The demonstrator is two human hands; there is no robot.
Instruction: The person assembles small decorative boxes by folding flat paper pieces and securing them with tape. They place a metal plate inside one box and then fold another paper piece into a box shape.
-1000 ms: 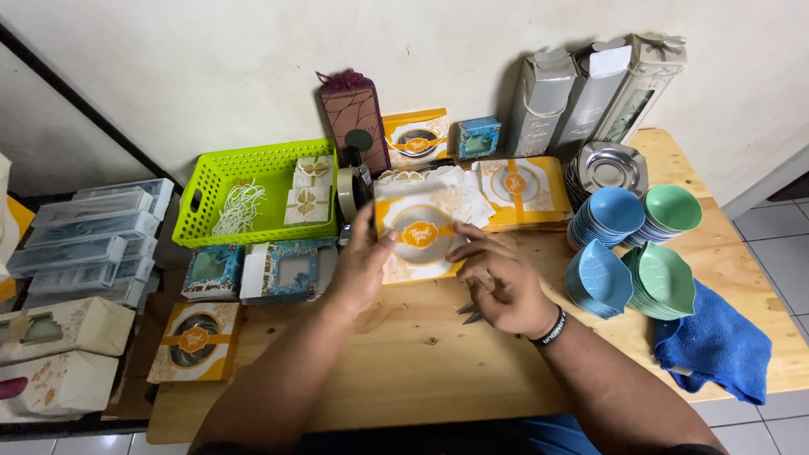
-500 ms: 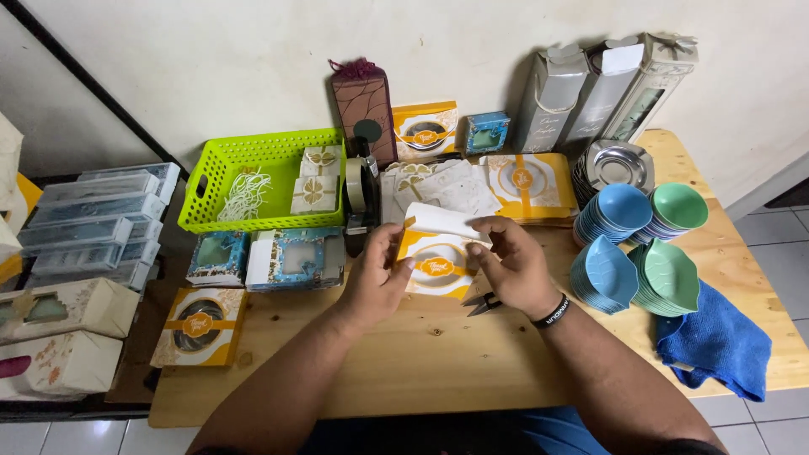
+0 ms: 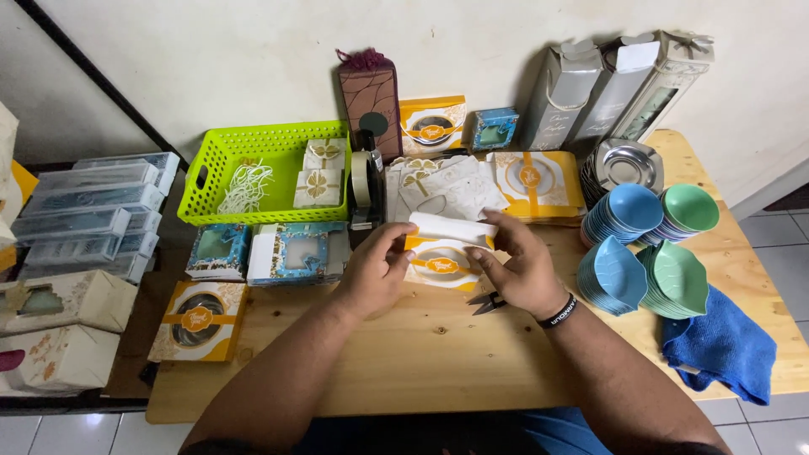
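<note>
The flat orange-and-white gift box lies lengthwise just in front of the tape dispenser, left hand and right hand gripping its opposite ends, equally near.

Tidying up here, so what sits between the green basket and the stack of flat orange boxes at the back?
In the head view, a tape dispenser and loose white flattened boxes lie between the basket and the orange boxes.

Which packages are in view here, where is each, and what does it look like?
Flat carton: held in left hand and right hand; white, orange band.
Carton stack: behind; same colours.
Tall boxes: against wall; grey.
Brown box: against wall; upright.
Teal windowed boxes: left; square.
</note>
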